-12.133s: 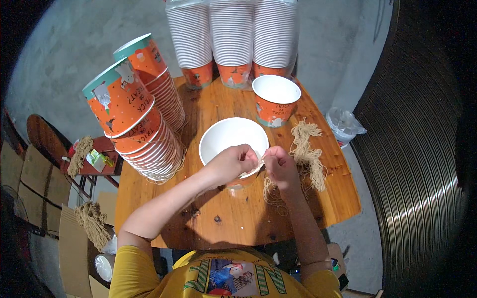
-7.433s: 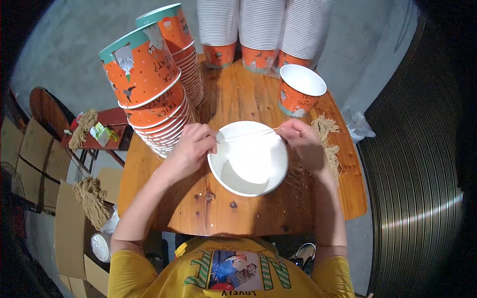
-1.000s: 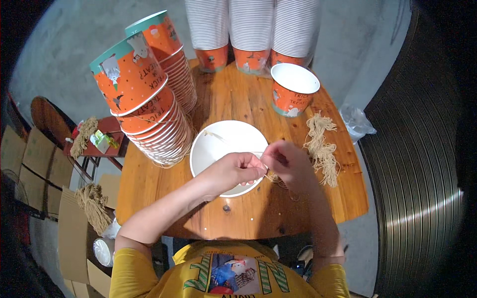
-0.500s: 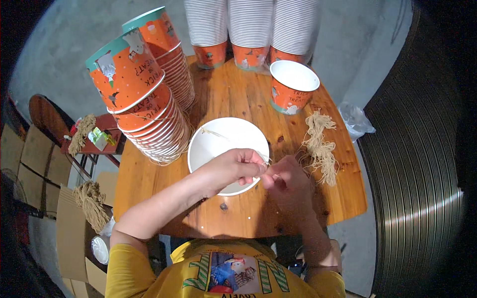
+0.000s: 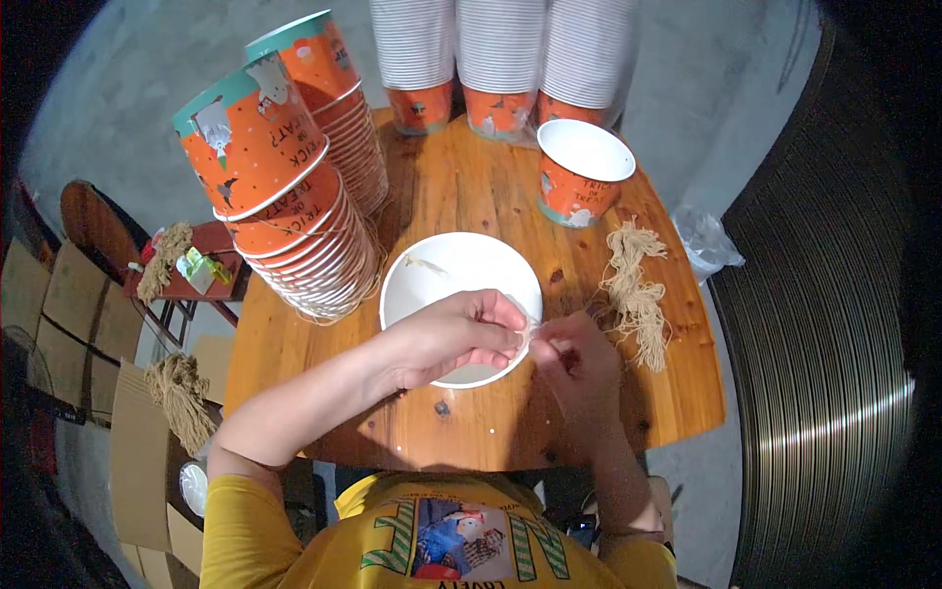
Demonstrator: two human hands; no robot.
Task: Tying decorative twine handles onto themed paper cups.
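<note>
A white paper bucket (image 5: 412, 294) stands on the table in front of me, its round mouth facing up. Inside it, near the far left wall, lies a short piece of thin tan cord (image 5: 424, 265). My left hand (image 5: 471, 336) reaches over the bucket, thumb and forefinger pinched together at its right rim. Close beside it, just off the rim, my right hand (image 5: 581, 361) is closed in a pinch. Thin cord shows faintly between the two hands' fingertips; its ends are hidden by the fingers.
Bundles of tan cord (image 5: 636, 294) lie on the wooden table (image 5: 471, 196) at right. Behind them is an orange printed bucket (image 5: 579, 187). Nested upside-down buckets (image 5: 265, 157) lean at left; wrapped bucket stacks (image 5: 497, 59) stand at the back. More cord (image 5: 182, 398) hangs by a cardboard box (image 5: 139, 452).
My right hand has drawn slightly right, away from my left, with the gap between their fingertips a little wider. The whole view has shifted slightly.
</note>
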